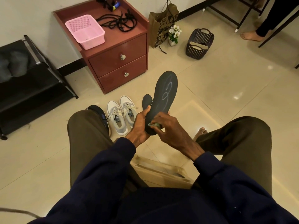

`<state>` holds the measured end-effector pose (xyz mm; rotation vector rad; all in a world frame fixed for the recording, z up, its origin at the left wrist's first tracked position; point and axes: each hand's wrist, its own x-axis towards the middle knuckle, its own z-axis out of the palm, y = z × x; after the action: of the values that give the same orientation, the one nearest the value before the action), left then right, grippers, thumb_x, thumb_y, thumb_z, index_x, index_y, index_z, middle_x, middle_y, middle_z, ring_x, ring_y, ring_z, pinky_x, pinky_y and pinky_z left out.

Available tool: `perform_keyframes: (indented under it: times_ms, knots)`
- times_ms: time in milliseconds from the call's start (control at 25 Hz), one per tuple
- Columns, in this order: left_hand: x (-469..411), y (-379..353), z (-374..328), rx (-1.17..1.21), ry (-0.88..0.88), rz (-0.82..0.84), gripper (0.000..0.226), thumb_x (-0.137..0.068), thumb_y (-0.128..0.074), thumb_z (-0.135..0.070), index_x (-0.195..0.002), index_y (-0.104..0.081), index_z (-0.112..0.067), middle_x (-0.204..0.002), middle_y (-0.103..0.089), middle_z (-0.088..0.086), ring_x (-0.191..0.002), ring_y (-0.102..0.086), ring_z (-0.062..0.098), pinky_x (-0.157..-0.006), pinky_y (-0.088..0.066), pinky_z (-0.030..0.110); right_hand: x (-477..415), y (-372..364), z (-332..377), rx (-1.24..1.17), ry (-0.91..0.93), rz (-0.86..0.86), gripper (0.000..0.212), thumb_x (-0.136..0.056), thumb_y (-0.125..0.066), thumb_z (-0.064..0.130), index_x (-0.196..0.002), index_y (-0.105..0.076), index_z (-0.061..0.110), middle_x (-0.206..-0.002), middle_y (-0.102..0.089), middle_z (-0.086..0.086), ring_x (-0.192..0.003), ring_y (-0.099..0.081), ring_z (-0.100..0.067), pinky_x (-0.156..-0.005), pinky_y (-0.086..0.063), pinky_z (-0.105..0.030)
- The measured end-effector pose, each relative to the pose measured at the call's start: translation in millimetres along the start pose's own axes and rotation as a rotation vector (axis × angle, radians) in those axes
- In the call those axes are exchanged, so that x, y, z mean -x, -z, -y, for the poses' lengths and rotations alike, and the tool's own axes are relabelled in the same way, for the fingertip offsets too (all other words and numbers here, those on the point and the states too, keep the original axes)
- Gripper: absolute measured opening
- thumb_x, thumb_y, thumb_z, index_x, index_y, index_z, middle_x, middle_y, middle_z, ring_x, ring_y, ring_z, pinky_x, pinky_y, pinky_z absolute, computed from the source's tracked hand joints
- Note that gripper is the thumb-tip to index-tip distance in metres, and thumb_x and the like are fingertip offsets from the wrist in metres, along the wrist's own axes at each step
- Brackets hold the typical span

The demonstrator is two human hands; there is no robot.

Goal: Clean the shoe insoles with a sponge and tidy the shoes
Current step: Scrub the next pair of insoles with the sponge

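Gripping with the left hand [140, 124] the near, heel end of a dark insole [165, 94], thumb curled over its left edge, toe end pointing far and upward. Pinching a small greenish sponge [155, 125] under the curled fingers of the right hand [169, 127] and pressing it onto the heel area, just beside the left-hand grip. Judging the cleaning as barely begun, going by a pale squiggle along the middle and far part, not yet wiped away. Noting a second insole [146, 101] just left of the first, behind the left thumb; impossible to tell whether held or lying lower down. Leaving the grey shoes [121, 113] side by side on the floor [226, 94] near the left knee, with a dark shoe [98, 110] half hidden to their left.

Risking a flexing insole: holding only at the heel while scrubbing toward the unsupported far end, likely bending it away from the sponge. Risking a slipped grip too, with wetness spreading toward the left-hand fingers. Possibly dripping onto the lap or the glossy floor through squeezing too hard.
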<state>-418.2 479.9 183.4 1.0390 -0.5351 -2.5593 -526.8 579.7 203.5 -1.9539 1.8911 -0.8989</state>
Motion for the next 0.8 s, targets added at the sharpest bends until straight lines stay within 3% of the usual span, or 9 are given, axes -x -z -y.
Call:
perform_keyframes:
  times_ms: [120, 240, 360, 440, 560, 640, 720, 800]
  knots:
    - [1.8, -0.1, 0.8, -0.054, 0.068, 0.003, 0.051, -0.104, -0.050, -0.043, -0.133, -0.062, -0.003, -0.119, -0.069, 0.019, -0.088, -0.069, 0.030, -0.071, -0.060, 0.037, -11.0, 12.8, -32.2, 0.106, -0.176, -0.234, 0.010, -0.093, -0.074, 0.014, -0.101, -0.073, 0.007, -0.094, -0.064, -0.004, -0.085, -0.055, -0.014, -0.075, -0.052, -0.032]
    - [1.9, 0.6, 3.3, -0.161, 0.073, 0.092, 0.058, -0.103, -0.051, -0.046, -0.137, -0.059, -0.001, -0.127, -0.062, 0.023, -0.090, -0.062, 0.031, -0.074, -0.056, 0.038, -5.3, 22.2, -47.1, 0.096, -0.326, -0.374, 0.011, -0.093, -0.074, 0.016, -0.103, -0.073, 0.010, -0.098, -0.066, -0.003, -0.087, -0.058, -0.011, -0.075, -0.053, -0.029]
    - [5.5, -0.7, 0.6, -0.145, 0.110, 0.098, 0.042, -0.102, -0.056, -0.041, -0.121, -0.067, -0.006, -0.112, -0.069, 0.017, -0.091, -0.068, 0.028, -0.080, -0.059, 0.042, 0.0, 11.9, -16.9, -0.016, -0.166, -0.218, 0.015, -0.092, -0.075, 0.013, -0.105, -0.073, 0.007, -0.101, -0.067, -0.004, -0.089, -0.059, -0.007, -0.076, -0.048, -0.012]
    - [9.1, -2.3, -0.4, -0.134, 0.113, 0.089, 0.034, -0.104, -0.053, -0.038, -0.109, -0.068, -0.008, -0.096, -0.073, 0.013, -0.081, -0.071, 0.024, -0.070, -0.061, 0.039, -2.3, 9.0, -11.2, 0.013, -0.052, -0.125, 0.015, -0.092, -0.075, 0.013, -0.105, -0.072, 0.006, -0.101, -0.067, -0.006, -0.091, -0.061, -0.012, -0.079, -0.051, -0.019]
    - [8.7, -2.4, 0.1, -0.210, 0.123, 0.097, 0.041, -0.105, -0.047, -0.040, -0.118, -0.067, -0.006, -0.104, -0.073, 0.019, -0.083, -0.066, 0.031, -0.070, -0.058, 0.037, -10.5, 22.7, -39.2, 0.094, -0.211, -0.292, 0.013, -0.093, -0.075, 0.017, -0.103, -0.073, 0.009, -0.099, -0.067, -0.005, -0.088, -0.061, -0.015, -0.077, -0.055, -0.032]
    - [9.4, -3.3, 1.2, -0.221, 0.124, 0.144, 0.046, -0.106, -0.044, -0.040, -0.125, -0.064, -0.004, -0.112, -0.070, 0.022, -0.085, -0.062, 0.030, -0.073, -0.055, 0.038, -6.7, 30.0, -50.5, 0.090, -0.328, -0.365, 0.012, -0.093, -0.074, 0.020, -0.101, -0.073, 0.011, -0.098, -0.067, -0.003, -0.084, -0.059, -0.010, -0.073, -0.055, -0.033]
    - [9.8, -5.7, 1.1, -0.179, 0.120, 0.122, 0.043, -0.104, -0.049, -0.040, -0.124, -0.064, -0.005, -0.111, -0.069, 0.019, -0.086, -0.065, 0.029, -0.074, -0.057, 0.039, -2.5, 22.9, -35.1, 0.020, -0.298, -0.320, 0.013, -0.092, -0.074, 0.017, -0.103, -0.073, 0.010, -0.098, -0.067, -0.002, -0.083, -0.056, -0.005, -0.072, -0.054, -0.026]
    - [9.4, -5.5, -0.6, -0.093, 0.084, 0.069, 0.037, -0.103, -0.053, -0.036, -0.118, -0.067, -0.005, -0.104, -0.073, 0.015, -0.086, -0.071, 0.026, -0.074, -0.061, 0.038, 2.8, 7.2, -4.5, -0.076, -0.162, -0.167, 0.014, -0.092, -0.075, 0.015, -0.104, -0.074, 0.008, -0.099, -0.067, -0.002, -0.084, -0.058, -0.006, -0.072, -0.052, -0.020]
